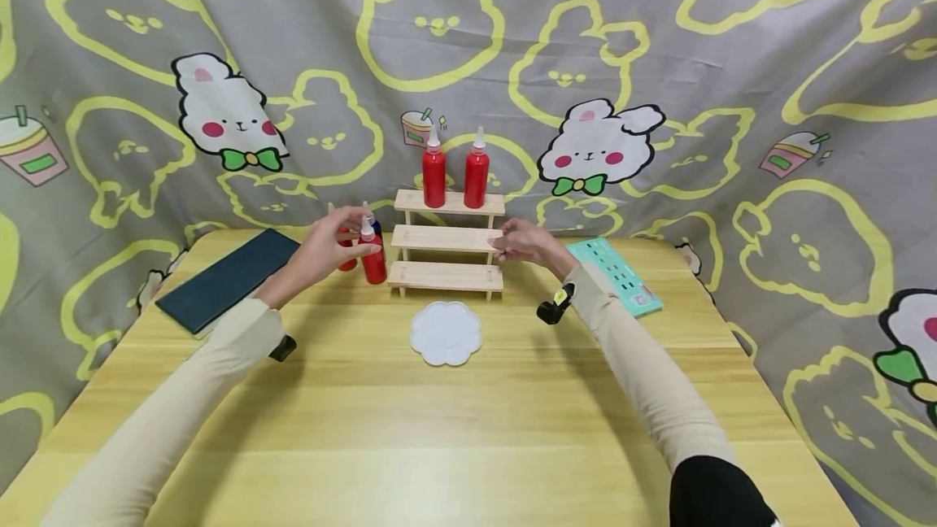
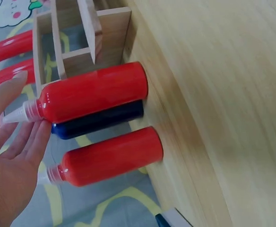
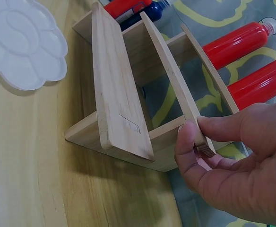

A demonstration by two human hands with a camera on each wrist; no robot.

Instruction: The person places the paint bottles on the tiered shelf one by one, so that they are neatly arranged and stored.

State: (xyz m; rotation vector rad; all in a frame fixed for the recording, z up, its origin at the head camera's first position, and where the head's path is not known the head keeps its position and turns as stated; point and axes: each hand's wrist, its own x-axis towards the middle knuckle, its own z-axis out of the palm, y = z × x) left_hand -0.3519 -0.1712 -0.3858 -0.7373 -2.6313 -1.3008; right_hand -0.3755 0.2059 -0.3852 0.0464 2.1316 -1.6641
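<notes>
My left hand (image 1: 325,250) is around the nozzle of a red squeeze bottle (image 1: 374,260) standing upright on the table. In the left wrist view its fingers reach beside the bottle's neck, while the thumb stays apart from it. A dark blue bottle (image 2: 100,119) and another red bottle (image 2: 114,156) stand beside that one. With thumb and fingers, my right hand (image 3: 242,161) pinches the right end of the middle step of a three-tier wooden display stand (image 1: 446,273). Two red squeeze bottles (image 1: 434,177) stand upright on its top step.
A white flower-shaped palette (image 1: 446,333) lies in front of the stand. On the left is a dark flat board (image 1: 230,276); a teal panel (image 1: 616,275) lies at right. Patterned grey cloth (image 1: 454,47) hangs behind the table.
</notes>
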